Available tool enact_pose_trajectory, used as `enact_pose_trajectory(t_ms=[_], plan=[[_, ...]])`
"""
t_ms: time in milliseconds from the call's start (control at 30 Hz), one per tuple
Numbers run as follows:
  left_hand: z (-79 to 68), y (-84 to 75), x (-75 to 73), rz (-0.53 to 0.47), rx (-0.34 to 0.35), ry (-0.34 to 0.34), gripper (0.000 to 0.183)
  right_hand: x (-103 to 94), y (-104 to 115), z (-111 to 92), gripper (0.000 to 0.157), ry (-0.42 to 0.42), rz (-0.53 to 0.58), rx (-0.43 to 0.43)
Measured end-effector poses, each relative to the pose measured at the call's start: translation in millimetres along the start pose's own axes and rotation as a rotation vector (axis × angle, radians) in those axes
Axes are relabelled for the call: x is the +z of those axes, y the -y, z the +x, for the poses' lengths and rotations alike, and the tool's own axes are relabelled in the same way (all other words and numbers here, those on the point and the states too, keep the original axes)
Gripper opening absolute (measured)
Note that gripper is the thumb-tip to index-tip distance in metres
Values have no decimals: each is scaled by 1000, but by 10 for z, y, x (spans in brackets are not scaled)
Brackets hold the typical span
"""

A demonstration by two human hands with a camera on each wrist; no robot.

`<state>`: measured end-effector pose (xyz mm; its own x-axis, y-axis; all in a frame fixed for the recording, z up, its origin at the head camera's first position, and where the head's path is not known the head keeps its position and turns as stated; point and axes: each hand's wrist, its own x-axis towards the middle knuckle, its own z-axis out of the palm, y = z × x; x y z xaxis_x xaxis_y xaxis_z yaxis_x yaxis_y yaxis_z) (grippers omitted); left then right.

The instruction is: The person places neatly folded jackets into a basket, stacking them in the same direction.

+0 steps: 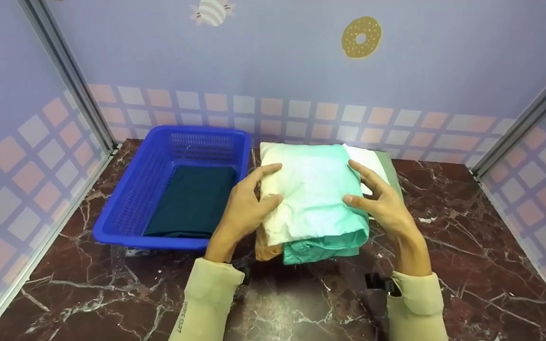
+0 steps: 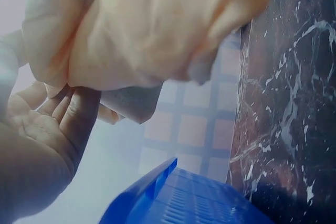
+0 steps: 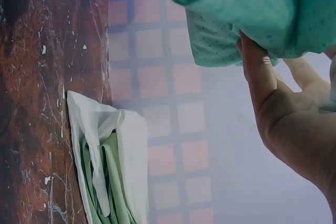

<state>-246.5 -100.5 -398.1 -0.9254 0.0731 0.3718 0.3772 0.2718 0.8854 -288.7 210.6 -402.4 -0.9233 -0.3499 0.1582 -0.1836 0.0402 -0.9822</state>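
A folded garment [image 1: 313, 189], fading from cream at its left to turquoise at its right, is held above the table between both hands. My left hand [image 1: 248, 203] grips its cream side, with thumb and a finger showing on the top face. On the turquoise side my right hand [image 1: 381, 201] grips it in a like way. The lower layers hang loosely at the near edge. In the left wrist view the cream cloth [image 2: 157, 30] hides some fingertips. The right wrist view shows turquoise cloth [image 3: 252, 19] over the fingers.
A blue plastic basket [image 1: 104, 218] stands at the left with a dark folded cloth [image 1: 195, 201] inside. Behind the held garment, toward the right, lies a folded white and green cloth [image 3: 105, 161] on the marbled table [image 1: 467, 246]. Patterned panels [image 1: 292, 57] enclose the back and sides.
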Motion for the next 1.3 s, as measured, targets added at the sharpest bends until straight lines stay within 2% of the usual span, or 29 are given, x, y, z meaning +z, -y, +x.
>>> enact_pose_trajectory(t_ms=[167, 433, 700, 900, 1100, 1300], plan=[[-10, -21, -26, 20, 8, -21, 59, 52, 20, -10, 80, -20, -39, -32], [-6, -50, -169, -49, 23, -49, 63, 281, 65, 43, 81, -69, -41, -110], [23, -71, -270, -49, 26, -136, 61, 454, 96, 67, 84, -125, -74, -157], [12, -108, -367, -73, 58, -142, 59, 562, 101, 66, 85, -147, -69, -186], [14, -70, -476, -36, 35, -143, 57, 699, 73, 88, 86, -158, -76, -205], [37, -101, -564, -98, 11, -182, 58, 846, 114, 129, 83, -172, -44, -218]])
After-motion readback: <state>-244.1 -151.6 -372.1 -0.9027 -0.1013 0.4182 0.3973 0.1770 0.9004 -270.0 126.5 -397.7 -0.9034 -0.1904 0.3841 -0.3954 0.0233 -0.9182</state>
